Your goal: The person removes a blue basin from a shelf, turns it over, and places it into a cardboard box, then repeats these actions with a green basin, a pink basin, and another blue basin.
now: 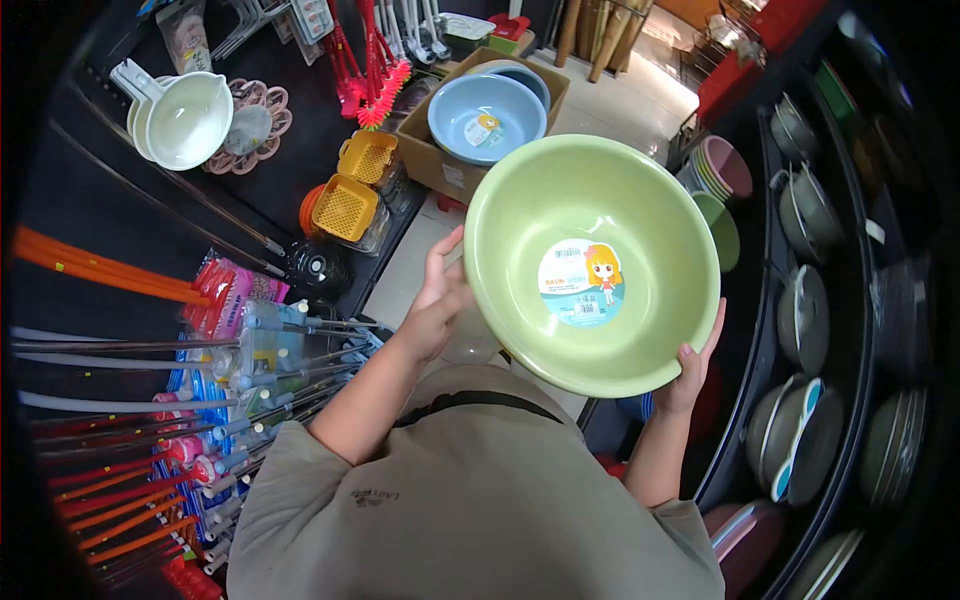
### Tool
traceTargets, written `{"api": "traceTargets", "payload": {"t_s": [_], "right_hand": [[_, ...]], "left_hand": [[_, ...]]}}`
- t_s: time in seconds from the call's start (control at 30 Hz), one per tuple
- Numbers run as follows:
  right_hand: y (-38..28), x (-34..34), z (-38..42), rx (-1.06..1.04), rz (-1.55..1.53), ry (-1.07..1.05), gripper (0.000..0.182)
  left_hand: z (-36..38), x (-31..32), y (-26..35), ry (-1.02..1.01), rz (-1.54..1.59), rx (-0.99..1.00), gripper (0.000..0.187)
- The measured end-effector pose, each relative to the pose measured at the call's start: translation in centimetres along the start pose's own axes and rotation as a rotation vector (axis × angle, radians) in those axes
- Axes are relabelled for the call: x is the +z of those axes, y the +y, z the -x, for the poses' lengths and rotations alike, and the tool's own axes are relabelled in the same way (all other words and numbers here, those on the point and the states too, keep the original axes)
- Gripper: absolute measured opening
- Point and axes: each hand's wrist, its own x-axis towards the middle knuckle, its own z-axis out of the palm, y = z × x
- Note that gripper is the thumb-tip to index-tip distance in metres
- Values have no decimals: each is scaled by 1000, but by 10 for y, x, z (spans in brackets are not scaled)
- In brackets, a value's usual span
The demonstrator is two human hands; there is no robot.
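A large light green plastic basin (640, 330) is held up in front of my body, tilted so its inside faces me. A round label (580, 283) with a cartoon girl and the word "BASIN" is stuck to its bottom. My right hand (692, 370) grips the lower right rim, thumb over the edge and fingers behind. At the left rim is my left hand (437, 305), its fingers against the outer side and its thumb slightly blurred. Beyond the green basin, a blue basin (487, 115) rests on top of an open cardboard box (430, 150).
Mops and long handles (290, 370) crowd the left side. White ladle-like scoops (190, 120), yellow baskets (347, 207) and red brushes (375, 85) are farther up. Pans (803, 320) line the right rack, near stacked coloured basins (720, 165). Pale floor tiles (620, 100) show beyond the box.
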Motion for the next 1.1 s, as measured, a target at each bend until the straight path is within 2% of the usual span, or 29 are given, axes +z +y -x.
{"api": "traceTargets", "payload": {"t_s": [0.07, 0.1, 0.17, 0.27, 0.37, 0.5, 0.57, 0.7, 0.8, 0.87, 1.0, 1.1], "right_hand": [[14, 7, -32, 34, 15, -29, 93], [22, 11, -47, 63, 98, -75, 92], [40, 20, -74, 103, 184, -137, 92], [69, 37, -109, 155, 266, -298, 93], [94, 70, -138, 288, 270, -311, 91], [125, 116, -179, 421, 323, -302, 87], [143, 134, -202, 414, 330, -286, 82], [187, 160, -246, 426, 379, -178, 78], [204, 189, -275, 562, 326, -65, 77], [218, 202, -293, 545, 307, -22, 77], [262, 218, -314, 507, 273, 91, 77], [265, 234, -324, 561, 271, 148, 75]], "left_hand": [[-17, -18, -8, 179, 88, 30, 74], [-23, -26, -10, 194, 88, 38, 74], [-32, -38, -10, 416, 79, 31, 75], [-46, -58, -7, 561, -85, -14, 77], [-66, -94, -5, 637, -141, -58, 80], [-103, -142, 3, 662, -170, -81, 80], [-134, -168, 12, 628, -139, -55, 81], [-212, -214, 37, 591, -159, -104, 81], [-262, -251, 53, 481, -289, -82, 82], [-291, -271, 61, 464, -391, -80, 82], [-336, -303, 68, 423, -411, -97, 81], [-360, -315, 71, 409, -376, -135, 81]]}}
